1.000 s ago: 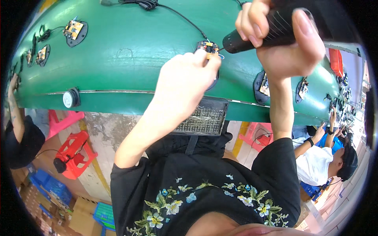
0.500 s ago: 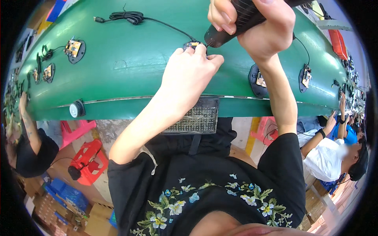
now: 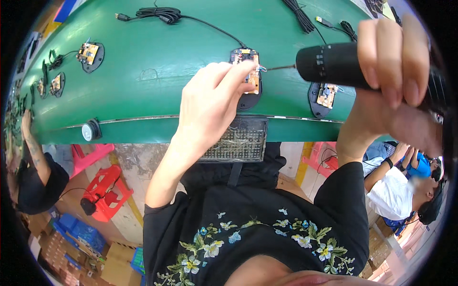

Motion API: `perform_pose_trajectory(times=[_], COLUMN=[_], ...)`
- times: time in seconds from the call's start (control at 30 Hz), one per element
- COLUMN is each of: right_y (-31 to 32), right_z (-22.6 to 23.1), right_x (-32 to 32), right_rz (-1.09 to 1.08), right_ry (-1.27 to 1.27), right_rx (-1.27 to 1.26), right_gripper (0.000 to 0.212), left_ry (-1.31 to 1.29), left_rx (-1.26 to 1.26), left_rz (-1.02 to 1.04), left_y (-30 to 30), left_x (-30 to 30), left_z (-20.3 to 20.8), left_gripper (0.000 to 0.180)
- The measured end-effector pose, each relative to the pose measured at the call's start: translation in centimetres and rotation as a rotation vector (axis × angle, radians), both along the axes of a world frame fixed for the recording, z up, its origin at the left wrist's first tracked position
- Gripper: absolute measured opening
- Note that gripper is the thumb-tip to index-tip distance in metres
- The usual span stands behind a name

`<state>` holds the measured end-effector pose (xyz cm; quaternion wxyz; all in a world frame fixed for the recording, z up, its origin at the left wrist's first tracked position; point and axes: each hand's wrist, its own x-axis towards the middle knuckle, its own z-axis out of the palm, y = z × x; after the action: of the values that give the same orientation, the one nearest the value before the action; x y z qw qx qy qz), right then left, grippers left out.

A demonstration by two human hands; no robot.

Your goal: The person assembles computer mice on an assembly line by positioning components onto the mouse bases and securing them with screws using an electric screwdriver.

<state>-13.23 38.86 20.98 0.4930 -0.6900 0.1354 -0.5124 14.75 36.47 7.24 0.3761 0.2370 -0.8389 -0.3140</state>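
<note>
My left hand (image 3: 210, 102) rests on the green conveyor belt (image 3: 157, 57), its fingertips pinching the edge of a black mouse base with an orange circuit board (image 3: 248, 71). My right hand (image 3: 396, 71) grips a black electric screwdriver (image 3: 334, 64) held sideways. Its thin bit points left and meets the board's right edge. A black cable runs from the board up to a coiled bundle (image 3: 160, 13).
More mouse bases with boards lie along the belt: one to the right (image 3: 324, 95), several at the left (image 3: 88, 53). Beneath the belt edge sits a mesh tray (image 3: 238, 143). Red plastic stools (image 3: 107, 190) stand on the floor. Other people sit at the left (image 3: 33, 171) and right (image 3: 405, 190).
The view has tilted down over the belt. My right hand has swung the screwdriver from a steep angle to horizontal, bit at the board. My left hand stays on the board.
</note>
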Motion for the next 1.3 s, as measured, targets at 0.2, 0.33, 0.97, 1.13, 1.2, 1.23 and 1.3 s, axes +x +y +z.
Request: perform_pose_trajectory(times=[0.2, 0.33, 0.97, 1.13, 1.2, 1.23, 1.3], right_y=[-0.2, 0.0, -0.3, 0.2, 0.1, 0.1, 0.1], right_z=[0.2, 0.2, 0.4, 0.4, 0.2, 0.0, -0.4], right_x=[3.0, 4.6, 5.8, 6.6, 7.0, 7.2, 7.8], right_rz=[0.250, 0.189, 0.217, 0.154, 0.113, 0.081, 0.006], right_ry=[0.005, 0.066, 0.062, 0.034, 0.034, 0.041, 0.051], right_rx=[0.062, 0.001, 0.031, 0.023, 0.017, 0.011, -0.004], right_gripper=[0.006, 0.008, 0.046, 0.063, 0.070, 0.073, 0.080], left_ry=[0.119, 0.179, 0.197, 0.174, 0.227, 0.233, 0.089], left_rx=[-0.024, -0.054, 0.000, -0.020, -0.015, -0.013, -0.024], left_rz=[0.000, -0.024, -0.110, -0.135, -0.094, -0.095, -0.064], left_y=[0.3, 0.4, 0.1, 0.5, 0.6, 0.4, 0.0], left_x=[1.2, 1.3, 1.9, 2.3, 2.3, 2.6, 4.3], left_z=[0.2, 0.1, 0.5, 0.8, 0.9, 1.2, 2.3], left_gripper=[0.053, 0.053, 0.054, 0.055, 0.055, 0.055, 0.057])
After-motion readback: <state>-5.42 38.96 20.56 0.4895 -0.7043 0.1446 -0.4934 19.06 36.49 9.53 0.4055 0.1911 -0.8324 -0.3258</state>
